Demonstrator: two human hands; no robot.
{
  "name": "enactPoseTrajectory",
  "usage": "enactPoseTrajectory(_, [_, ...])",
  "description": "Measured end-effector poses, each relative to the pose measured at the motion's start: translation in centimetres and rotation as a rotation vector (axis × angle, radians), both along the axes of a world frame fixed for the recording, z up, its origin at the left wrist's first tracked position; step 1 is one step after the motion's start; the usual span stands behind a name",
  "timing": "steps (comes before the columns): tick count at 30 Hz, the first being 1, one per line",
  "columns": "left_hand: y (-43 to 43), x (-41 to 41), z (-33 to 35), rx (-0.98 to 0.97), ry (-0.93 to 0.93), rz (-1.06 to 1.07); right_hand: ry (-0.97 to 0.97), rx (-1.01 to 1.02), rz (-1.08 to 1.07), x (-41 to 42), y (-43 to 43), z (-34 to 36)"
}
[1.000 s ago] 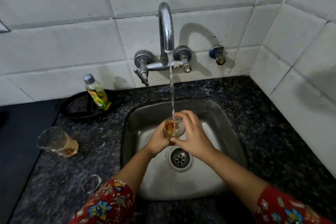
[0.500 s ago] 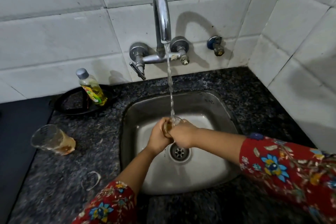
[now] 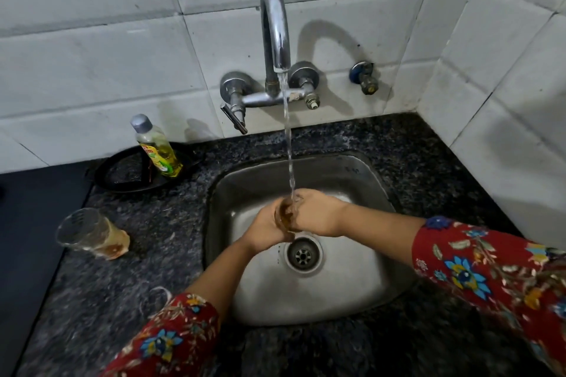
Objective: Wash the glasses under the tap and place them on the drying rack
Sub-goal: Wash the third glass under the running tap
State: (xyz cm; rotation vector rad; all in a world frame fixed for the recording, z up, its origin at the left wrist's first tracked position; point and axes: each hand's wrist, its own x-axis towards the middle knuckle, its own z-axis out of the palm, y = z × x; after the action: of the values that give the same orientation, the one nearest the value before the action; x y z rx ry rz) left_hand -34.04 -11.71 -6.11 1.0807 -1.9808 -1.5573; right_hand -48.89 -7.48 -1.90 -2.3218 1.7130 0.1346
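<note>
Right hand [image 3: 318,213] swung sideways; with left hand [image 3: 266,229], fingers [image 3: 306,197] clamped round the glass [image 3: 286,217]. Wet grip, could slip into the sink [image 3: 352,300].

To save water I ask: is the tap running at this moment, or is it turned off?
Running. A stream of water falls from the tap spout onto the glass held over the sink.

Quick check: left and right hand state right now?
Left hand: closed, gripping the glass.
Right hand: closed, fingers curled round the same glass.
</note>
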Motion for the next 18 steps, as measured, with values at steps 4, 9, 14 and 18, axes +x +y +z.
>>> enactPoseTrajectory(4, [0.4, -0.8, -0.7, -0.133, -0.007, 0.139, 0.148, 0.101, -0.019, 2.2, -0.1, 0.0])
enactPoseTrajectory(9, [-0.5, 0.2, 0.6, 0.025, 0.011, -0.098, 0.112, -0.045, 0.102, 0.2, 0.2, 0.4])
enactPoseTrajectory(14, [0.1, -0.8, -0.5, -0.102, -0.016, 0.022, 0.353, 0.044, 0.211, 1.9, 0.4, -0.1])
enactPoseTrajectory(18, [-0.9, 0.6, -0.3, 0.009, 0.017, -0.086, 0.139, 0.013, 0.124, 0.4, 0.4, 0.2])
